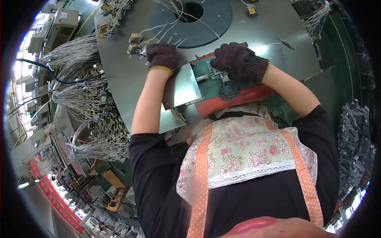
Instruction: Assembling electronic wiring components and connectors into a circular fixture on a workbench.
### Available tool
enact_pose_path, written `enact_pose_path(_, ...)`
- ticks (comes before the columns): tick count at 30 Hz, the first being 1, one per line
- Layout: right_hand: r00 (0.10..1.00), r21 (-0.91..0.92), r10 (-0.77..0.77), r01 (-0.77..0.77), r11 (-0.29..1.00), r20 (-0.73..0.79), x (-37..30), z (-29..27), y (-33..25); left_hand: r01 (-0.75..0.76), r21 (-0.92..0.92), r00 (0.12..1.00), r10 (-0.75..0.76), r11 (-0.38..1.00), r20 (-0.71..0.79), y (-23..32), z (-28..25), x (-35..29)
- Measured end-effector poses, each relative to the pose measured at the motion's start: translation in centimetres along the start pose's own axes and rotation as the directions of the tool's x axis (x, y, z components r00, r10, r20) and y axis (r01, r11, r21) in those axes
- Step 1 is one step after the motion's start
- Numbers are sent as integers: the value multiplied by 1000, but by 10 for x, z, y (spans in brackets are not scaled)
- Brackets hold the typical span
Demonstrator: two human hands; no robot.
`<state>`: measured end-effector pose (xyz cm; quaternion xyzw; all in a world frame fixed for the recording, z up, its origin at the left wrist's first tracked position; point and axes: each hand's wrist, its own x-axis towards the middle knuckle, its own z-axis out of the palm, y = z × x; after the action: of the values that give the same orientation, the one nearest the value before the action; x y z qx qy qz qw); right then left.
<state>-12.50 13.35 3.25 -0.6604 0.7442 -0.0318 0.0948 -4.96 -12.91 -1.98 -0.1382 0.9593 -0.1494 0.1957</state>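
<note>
In the head view, the wire cluster with yellow and silvery ends (137, 44) sits at eleven o'clock on the metal tabletop (123, 75), just beside my gloved left hand (163, 55). Its ends lie toward eight o'clock; its pale wires run toward two, the line of its long axis, to the dark round disc (164, 18) at twelve. My left fingers are curled, but I cannot tell whether they pinch a wire. At one o'clock my gloved right hand (240, 63) bends over a small metal fixture (217, 74), whose short rod (203, 77) points toward eight; I cannot tell whether that hand grips it.

A coil of dark cable (229, 91) lies just toward six from the fixture. More wire bundles (79, 99) hang at ten, and a wooden chair (116, 191) stands between seven and eight.

My gloves hide my fingertips, my right hand covers part of the fixture, and the top edge cuts off the disc.
</note>
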Motion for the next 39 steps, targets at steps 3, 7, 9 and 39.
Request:
enact_pose_path(3, 1000, 1, 1, -1, 1000, -9, -2, -2, -2, -69, -307, 986, 17, 949, -169, -12, -6, -32)
enact_pose_path(7, 997, -105, 47, -54, 993, -67, -6, -13, -17, -179, -423, 769, -142, 888, -624, -3, 0, -47)
enact_pose_path(9, 992, -56, 127, -128, 990, -15, 0, -5, -19, -258, -387, 547, -196, 885, -814, 7, -1, -49)
enact_pose_path(39, 899, 151, 416, -396, 906, -139, -62, 61, 194, -388, -487, 869, 135, 782, -476, 113, -27, -101)
